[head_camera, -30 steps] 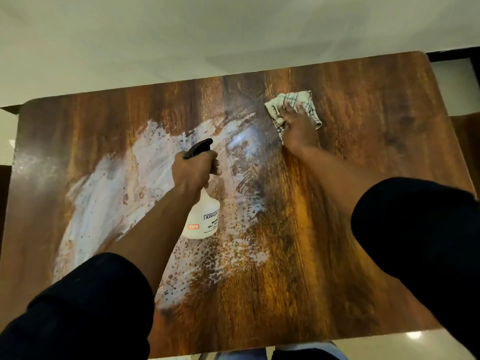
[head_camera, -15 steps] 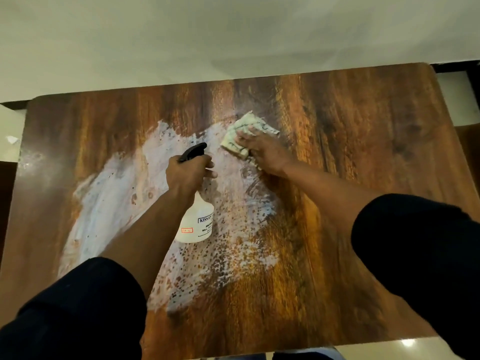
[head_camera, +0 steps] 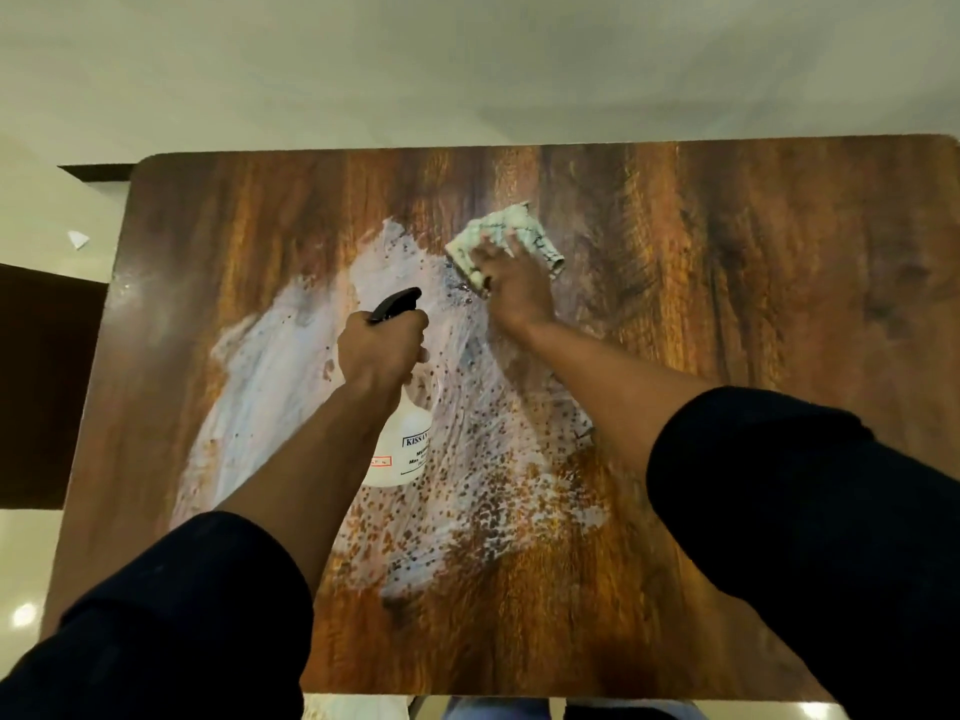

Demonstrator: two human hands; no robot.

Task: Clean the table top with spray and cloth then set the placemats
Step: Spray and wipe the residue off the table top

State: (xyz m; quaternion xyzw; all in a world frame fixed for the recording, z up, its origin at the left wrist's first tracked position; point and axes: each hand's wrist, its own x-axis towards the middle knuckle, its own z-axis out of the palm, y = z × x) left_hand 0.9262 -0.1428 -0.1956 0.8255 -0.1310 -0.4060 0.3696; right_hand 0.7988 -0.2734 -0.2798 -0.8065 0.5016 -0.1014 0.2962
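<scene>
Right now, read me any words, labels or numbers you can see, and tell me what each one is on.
"KISSAN": partly cut off, top line of the white label on the spray bottle held in the left hand.
Lower lines of that label, starting "M...": too blurred to read.
Small red-bordered sticker on the bottle: too small to read.
Cloth, table: no text.

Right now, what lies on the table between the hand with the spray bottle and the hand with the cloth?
In the head view, only wet, streaked table top separates the left hand on the spray bottle from the right hand on the cloth.
</scene>
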